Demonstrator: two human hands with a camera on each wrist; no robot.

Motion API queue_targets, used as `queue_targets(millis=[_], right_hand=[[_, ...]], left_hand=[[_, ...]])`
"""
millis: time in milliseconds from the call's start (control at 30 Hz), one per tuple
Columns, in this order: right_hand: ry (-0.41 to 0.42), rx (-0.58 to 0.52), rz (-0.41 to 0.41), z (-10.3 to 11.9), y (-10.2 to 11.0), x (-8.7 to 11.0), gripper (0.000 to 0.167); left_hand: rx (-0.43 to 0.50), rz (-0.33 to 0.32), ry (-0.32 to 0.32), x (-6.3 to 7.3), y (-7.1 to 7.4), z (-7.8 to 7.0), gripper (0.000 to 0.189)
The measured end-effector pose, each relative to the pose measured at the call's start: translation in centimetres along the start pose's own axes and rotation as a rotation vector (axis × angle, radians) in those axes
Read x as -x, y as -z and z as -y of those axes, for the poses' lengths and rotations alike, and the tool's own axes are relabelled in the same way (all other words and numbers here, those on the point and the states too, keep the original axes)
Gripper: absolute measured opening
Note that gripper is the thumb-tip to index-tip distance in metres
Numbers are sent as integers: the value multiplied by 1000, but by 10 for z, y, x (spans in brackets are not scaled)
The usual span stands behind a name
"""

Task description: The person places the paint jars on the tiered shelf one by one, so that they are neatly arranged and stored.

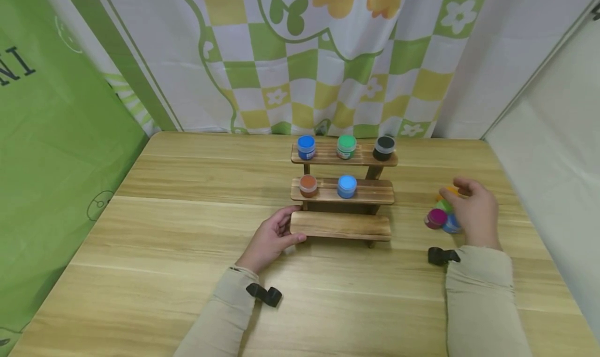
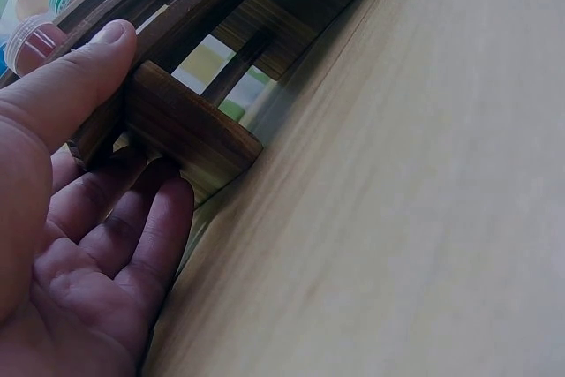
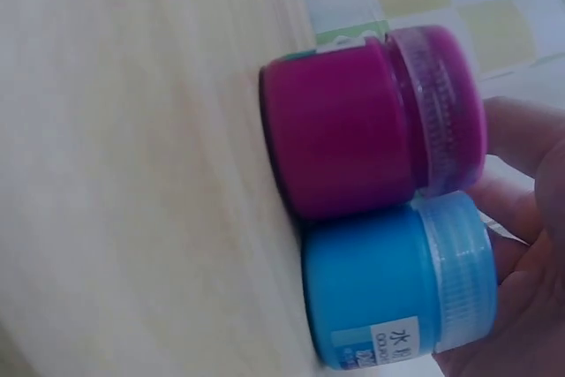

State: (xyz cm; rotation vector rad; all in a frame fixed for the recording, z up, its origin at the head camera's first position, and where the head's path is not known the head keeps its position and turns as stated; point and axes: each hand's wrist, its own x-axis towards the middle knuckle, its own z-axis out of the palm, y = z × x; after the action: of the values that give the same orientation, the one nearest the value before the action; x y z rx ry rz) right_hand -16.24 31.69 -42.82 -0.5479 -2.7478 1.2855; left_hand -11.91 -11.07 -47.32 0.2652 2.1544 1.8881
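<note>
A three-tier wooden display stand (image 1: 339, 226) is on the table, and my left hand (image 1: 269, 240) grips the left end of its lowest step. In the left wrist view the thumb (image 2: 97, 64) lies on the step's edge, with the fingers (image 2: 159, 227) bent at its end. My right hand (image 1: 475, 211) is over a cluster of paint pots at the right, its thumb and index finger at an orange pot (image 1: 451, 192). I cannot tell whether they pinch it. Beside it are a light green pot (image 1: 444, 206), a magenta pot (image 3: 340, 130) and a blue pot (image 3: 371, 280).
On the stand's top step are a dark blue pot (image 1: 307, 148), a green pot (image 1: 347, 147) and a black pot (image 1: 384, 148). The middle step bears a brown pot (image 1: 308, 186) and a light blue pot (image 1: 347, 186). A checked curtain (image 1: 323, 81) hangs behind the table.
</note>
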Motion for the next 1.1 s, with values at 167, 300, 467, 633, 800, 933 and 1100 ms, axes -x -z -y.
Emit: queue_targets(millis=[167, 300, 467, 633, 800, 933, 1100], right_hand=[[-2, 15, 53, -4, 2, -4, 70], [17, 56, 70, -6, 4, -7, 73], [25, 80, 77, -7, 5, -8, 72], [12, 82, 75, -9, 5, -9, 72], [0, 76, 72, -11, 4, -9, 72], [-10, 86, 67, -12, 4, -10, 73], [-29, 112, 58, -12, 3, -9, 76]], left_hand=[[3, -1, 5, 0, 0, 0, 67], [4, 0, 6, -1, 0, 1, 67], [5, 2, 3, 0, 0, 1, 68], [32, 15, -32, 0, -1, 2, 68], [33, 10, -27, -1, -1, 3, 66], [40, 10, -22, -2, -1, 4, 66], [45, 13, -26, -2, 0, 4, 66]])
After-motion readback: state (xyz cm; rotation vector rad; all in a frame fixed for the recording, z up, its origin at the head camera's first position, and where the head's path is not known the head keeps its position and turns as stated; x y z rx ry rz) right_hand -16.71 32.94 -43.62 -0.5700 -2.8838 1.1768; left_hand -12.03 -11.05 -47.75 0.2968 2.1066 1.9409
